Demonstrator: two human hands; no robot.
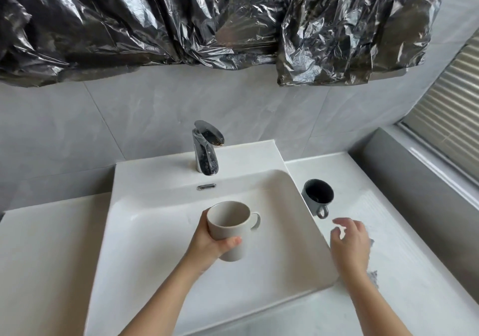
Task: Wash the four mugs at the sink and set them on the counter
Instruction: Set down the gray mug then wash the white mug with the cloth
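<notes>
Left hand (217, 245) is wrapped round the body of the beige mug (228, 229), over the sink (155, 206), handle pointing right. Looks ceramic to me: stiff, a bit weighty, chippy, slippery once wet, so grab the body or handle. Right hand (350, 242) hangs loose and empty above the surface (414, 271), near the dark mug (317, 195).

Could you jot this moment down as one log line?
left hand: holds beige mug over sink | right hand: hovers above counter near dark mug | faucet: no water seen
</notes>
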